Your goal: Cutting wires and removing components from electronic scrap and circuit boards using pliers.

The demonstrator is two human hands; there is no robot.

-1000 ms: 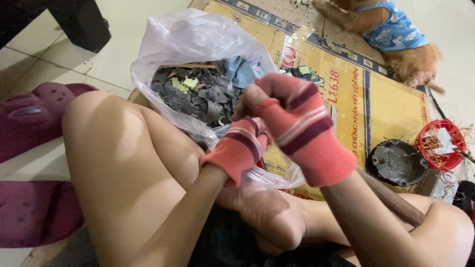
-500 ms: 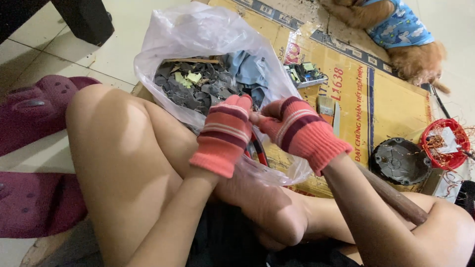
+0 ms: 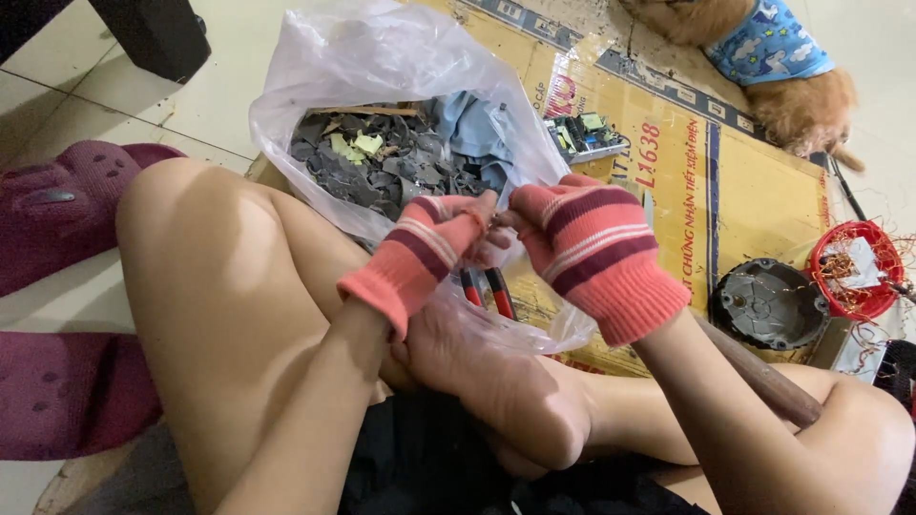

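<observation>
Something small and hard to make out sits pinched between my two gloved hands, right above the mouth of the clear plastic bag (image 3: 382, 57). My left hand (image 3: 434, 243) closes its fingertips on it from one side, and my right hand (image 3: 592, 243) presses thumb and fingers to it from the other. Both wear striped pink knit gloves. Below them, red-handled pliers (image 3: 487, 291) lie by my foot. Inside the bag I see dark scrap pieces (image 3: 382, 167). Cardboard (image 3: 754, 191) lies beneath, with a round black cover (image 3: 768, 305) and a red basket (image 3: 854, 267) to my right.

coral striped gloves (image 3: 592, 243), red basket (image 3: 852, 270), maroon slippers (image 3: 57, 205).
</observation>
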